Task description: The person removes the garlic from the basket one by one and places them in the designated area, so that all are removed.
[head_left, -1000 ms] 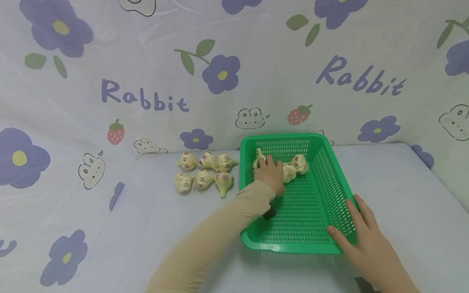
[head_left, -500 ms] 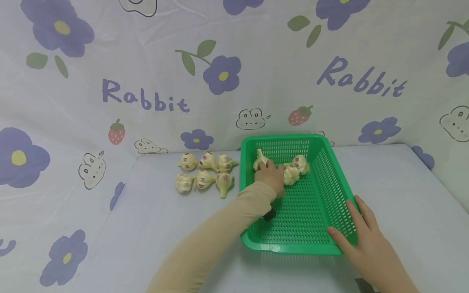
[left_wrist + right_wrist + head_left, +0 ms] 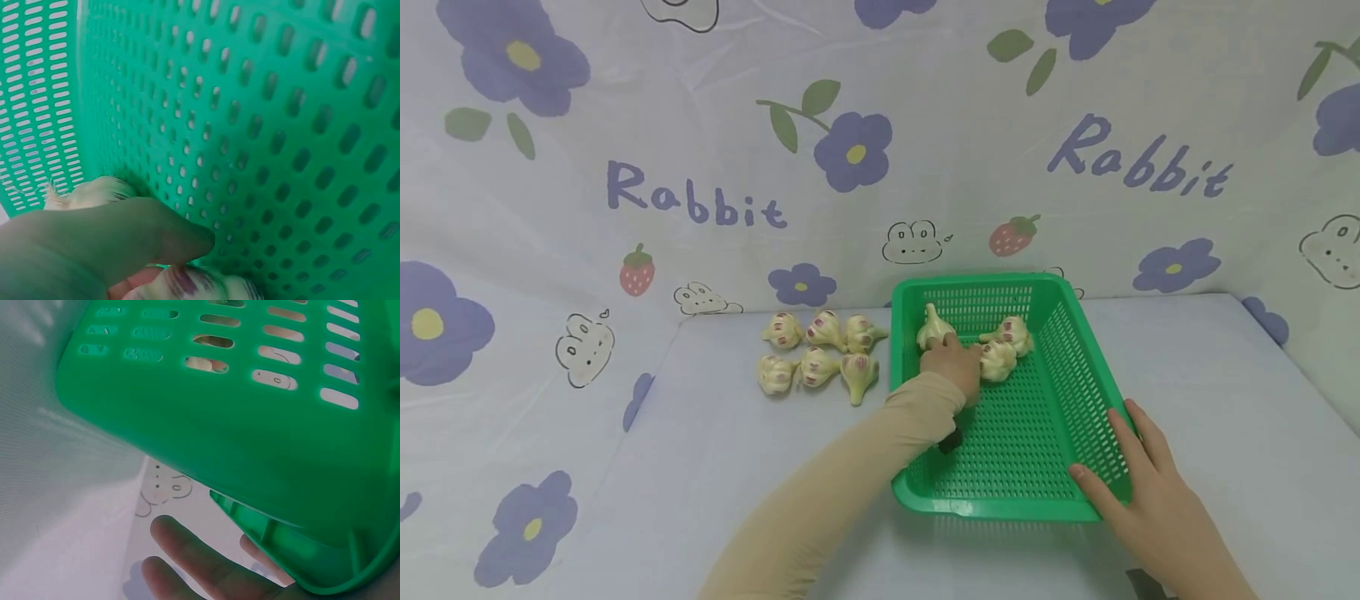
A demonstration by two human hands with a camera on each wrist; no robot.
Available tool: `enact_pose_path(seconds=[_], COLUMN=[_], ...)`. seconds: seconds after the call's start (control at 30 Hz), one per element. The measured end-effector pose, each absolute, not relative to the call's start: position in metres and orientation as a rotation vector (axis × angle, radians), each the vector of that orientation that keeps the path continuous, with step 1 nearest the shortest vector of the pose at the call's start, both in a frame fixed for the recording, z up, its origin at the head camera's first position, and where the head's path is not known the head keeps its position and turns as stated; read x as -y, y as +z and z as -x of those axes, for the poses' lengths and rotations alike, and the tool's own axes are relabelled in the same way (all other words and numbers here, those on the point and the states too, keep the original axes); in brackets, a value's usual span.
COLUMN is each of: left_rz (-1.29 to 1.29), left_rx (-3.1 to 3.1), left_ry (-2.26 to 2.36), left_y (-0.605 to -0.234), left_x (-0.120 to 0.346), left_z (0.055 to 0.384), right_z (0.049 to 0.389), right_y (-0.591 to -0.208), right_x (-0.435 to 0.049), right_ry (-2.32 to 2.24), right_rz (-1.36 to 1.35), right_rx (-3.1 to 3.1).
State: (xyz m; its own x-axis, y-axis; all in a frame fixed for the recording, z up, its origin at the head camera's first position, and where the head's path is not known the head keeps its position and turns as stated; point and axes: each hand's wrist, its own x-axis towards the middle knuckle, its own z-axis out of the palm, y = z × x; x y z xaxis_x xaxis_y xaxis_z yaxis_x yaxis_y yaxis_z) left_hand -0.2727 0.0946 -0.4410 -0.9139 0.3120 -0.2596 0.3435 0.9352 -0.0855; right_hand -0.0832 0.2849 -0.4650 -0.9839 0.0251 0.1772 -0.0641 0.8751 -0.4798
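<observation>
Inside the green plastic basket (image 3: 1007, 508), my left hand (image 3: 950, 364) bends its fingers down among the garlic bulbs. In the left wrist view, its thumb (image 3: 169, 234) and a finger lie around a purple-striped garlic bulb (image 3: 194, 285), mostly hidden below. One pale bulb (image 3: 932, 325) stands stem up beside the fingertips at the back left. Two more, a near bulb (image 3: 997, 362) and a far bulb (image 3: 1017, 333), sit right of the hand. My right hand (image 3: 1157, 492) rests at the basket's front right corner, fingers straight and spread, thumb over the inside.
Left of the basket, several garlic bulbs (image 3: 816, 367) lie in two rows on the pale tablecloth (image 3: 700, 467). Behind stands a cloth backdrop (image 3: 947, 125) printed with flowers and rabbits. The basket's back rim is close to it.
My left hand has drawn slightly toward me, exposing more of the back-left bulb. The near bulb to its right has shifted a little right and forward. My right hand has stayed put.
</observation>
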Motion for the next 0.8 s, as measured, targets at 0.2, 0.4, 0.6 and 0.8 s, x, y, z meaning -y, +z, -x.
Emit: enact_pose_path(seconds=[0.2,0.4,0.6,0.8], left_rz=[-0.508,-0.515,-0.521,-0.561], left_rx=[-2.835,-2.799,-2.807,-2.909], left_ry=[-0.269,-0.327,-0.329,-0.298], left_y=[-0.445,-0.453,-0.458,-0.456], left_x=[-0.095,-0.099,-0.101,-0.102], left_z=[0.274,0.279,0.283,0.283], right_z=[0.083,0.083,0.082,0.082], right_y=[-0.466,-0.468,-0.468,-0.467], right_x=[-0.285,-0.286,-0.285,-0.284], right_ry=[0.746,0.746,0.749,0.743], right_rz=[-0.027,-0.033,-0.037,-0.041], right_rx=[2.864,2.856,2.848,2.836])
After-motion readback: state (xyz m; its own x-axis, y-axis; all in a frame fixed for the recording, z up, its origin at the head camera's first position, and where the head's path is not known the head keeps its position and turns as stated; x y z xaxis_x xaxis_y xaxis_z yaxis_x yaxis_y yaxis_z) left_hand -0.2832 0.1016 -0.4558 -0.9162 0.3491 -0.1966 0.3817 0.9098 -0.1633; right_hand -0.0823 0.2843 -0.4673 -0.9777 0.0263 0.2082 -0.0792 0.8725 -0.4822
